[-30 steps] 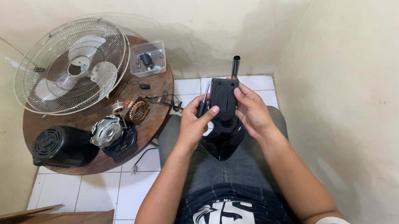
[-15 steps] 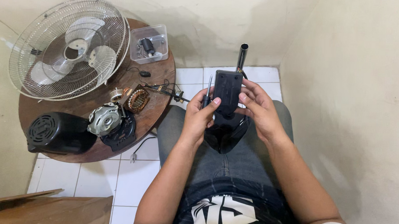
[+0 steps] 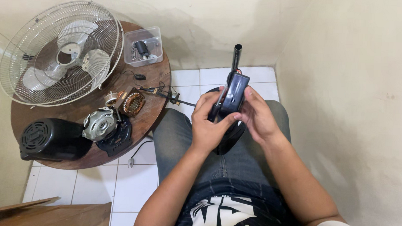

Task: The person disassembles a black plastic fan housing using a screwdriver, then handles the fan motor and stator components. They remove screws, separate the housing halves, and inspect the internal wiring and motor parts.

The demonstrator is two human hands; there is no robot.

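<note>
Evidently mid-job: both the left hand point(image 3: 209, 126) and right hand point(image 3: 256, 117) grip the black fan base point(image 3: 233, 94) over the lap, while motor parts point(image 3: 105, 123) lie loose on the bench point(image 3: 153, 75), perhaps awaiting reassembly.

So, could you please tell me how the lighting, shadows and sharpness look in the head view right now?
Head view: soft, even light, no harsh glare; the fan guard throws a faint shadow on the wall behind it; the round table and the motor parts stay sharp; the left hand and right hand on the black housing look slightly soft; wide-angle lens bends the edges.
</note>
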